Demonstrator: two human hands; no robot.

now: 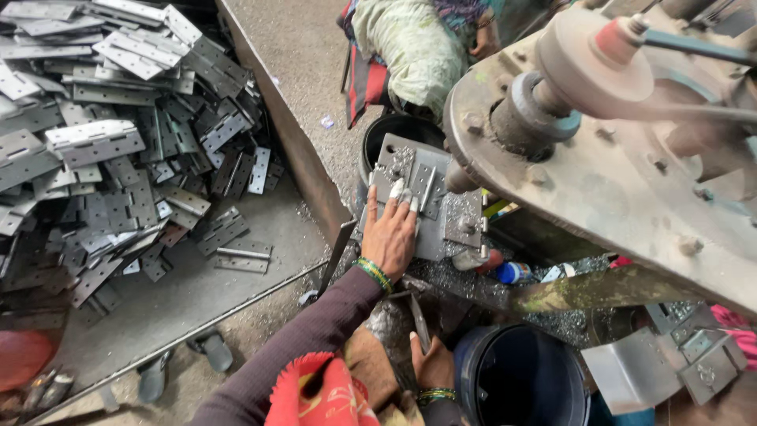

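Note:
My left hand reaches forward onto the grey bed plate of a press. Its fingertips, wrapped in white tape, rest spread on a metal hinge lying under the tool. Green and yellow bangles circle the wrist. My right hand is low, close to my body, with its fingers closed around a thin metal strip that points up and away. A red cloth covers my lap below both arms.
A large metal tray at left holds a heap of grey hinges. The heavy press body and wheel overhang at right. A dark bucket stands beside my right hand, another bucket behind the bed. A seated person's cloth-covered legs are at the top.

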